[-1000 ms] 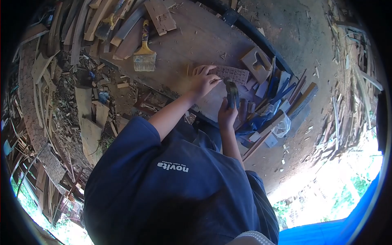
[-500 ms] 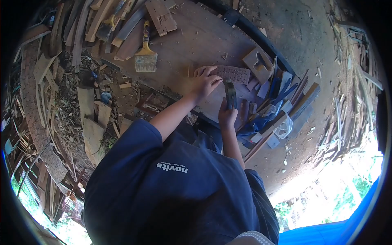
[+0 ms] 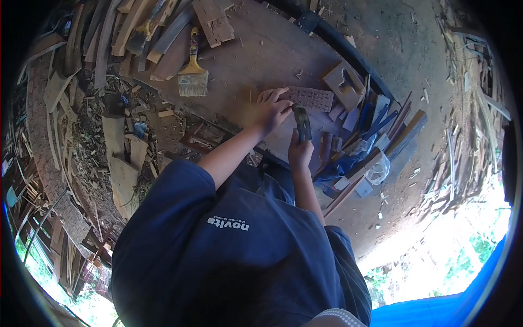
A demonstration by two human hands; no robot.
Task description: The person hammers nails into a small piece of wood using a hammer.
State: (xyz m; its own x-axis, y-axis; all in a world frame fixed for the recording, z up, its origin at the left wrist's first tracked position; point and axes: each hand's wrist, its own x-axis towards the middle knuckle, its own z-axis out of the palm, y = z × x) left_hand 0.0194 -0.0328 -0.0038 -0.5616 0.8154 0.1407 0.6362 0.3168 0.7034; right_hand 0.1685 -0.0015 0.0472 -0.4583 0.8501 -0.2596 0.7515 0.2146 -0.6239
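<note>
A reddish-brown carved wooden board [image 3: 315, 100] lies flat on the work surface, its face covered in rows of cut pattern. My left hand [image 3: 272, 113] rests over the board's left end, thumb and fingers drawn together; whatever thin thing they pinch is too small to make out. Wrapped around a dark, elongated mallet-like tool [image 3: 302, 123] is my right hand [image 3: 300, 154], just right of the left one. The tool's upper end comes right up to the left fingertips, at the lower edge of the board.
A wide paintbrush [image 3: 193, 73] lies left of the board. To the right sit a wooden hand plane [image 3: 344, 84], several chisel-like tools and strips, and a clear plastic bag [image 3: 377, 170]. Wood offcuts [image 3: 215, 23] are piled at upper left; a dark beam [image 3: 348, 49] borders the far side.
The dark tool and my right hand have shifted slightly left and tilted, closer to the left fingertips. My left hand stays on the board almost unmoved.
</note>
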